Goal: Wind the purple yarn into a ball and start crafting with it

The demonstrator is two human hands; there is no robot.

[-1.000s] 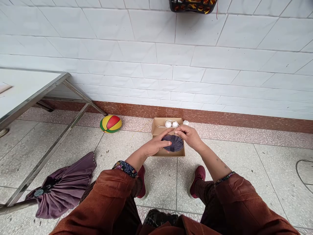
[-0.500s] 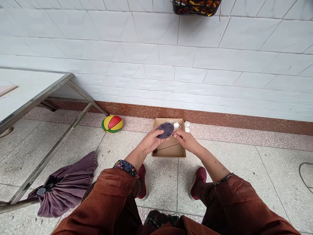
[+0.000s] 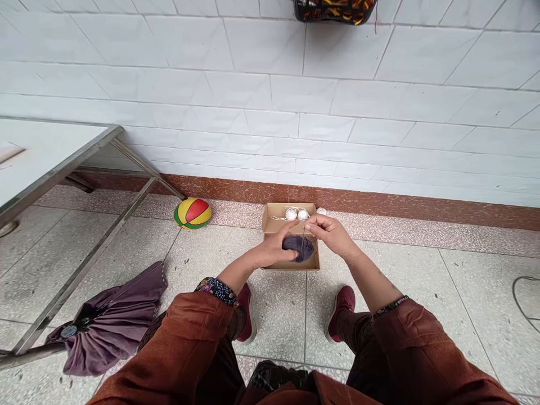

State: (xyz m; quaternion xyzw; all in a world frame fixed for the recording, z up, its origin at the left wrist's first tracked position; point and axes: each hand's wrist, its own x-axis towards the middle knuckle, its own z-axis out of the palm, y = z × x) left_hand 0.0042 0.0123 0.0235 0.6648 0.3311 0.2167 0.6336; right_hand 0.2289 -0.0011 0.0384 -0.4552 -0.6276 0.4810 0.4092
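My left hand [image 3: 270, 251] grips a dark purple-grey ball of yarn [image 3: 302, 249] between its thumb and fingers, over an open cardboard box [image 3: 270, 220] on the floor. Just above and to the right, my right hand [image 3: 331, 232] pinches a strand of that yarn, stretched up from the ball. White balls of thread [image 3: 291, 213] with loose ends lie in the far part of the box. Another white ball [image 3: 322, 211] sits outside, by its far right corner. My hands and the yarn ball cover much of the box's near part.
A yellow, red and green ball [image 3: 193, 214] rests near the wall at left. Beyond it stands a metal-framed table [image 3: 63, 163], with a purple folded cloth [image 3: 113, 323] on the floor beside its leg. A black basket [image 3: 335, 11] is high by the tiled wall; a cable [image 3: 517, 301] lies at right.
The yarn ball has moved down and slightly right, turned in my left hand. My right hand has risen a little, drawing the strand upward. The white balls show more clearly.
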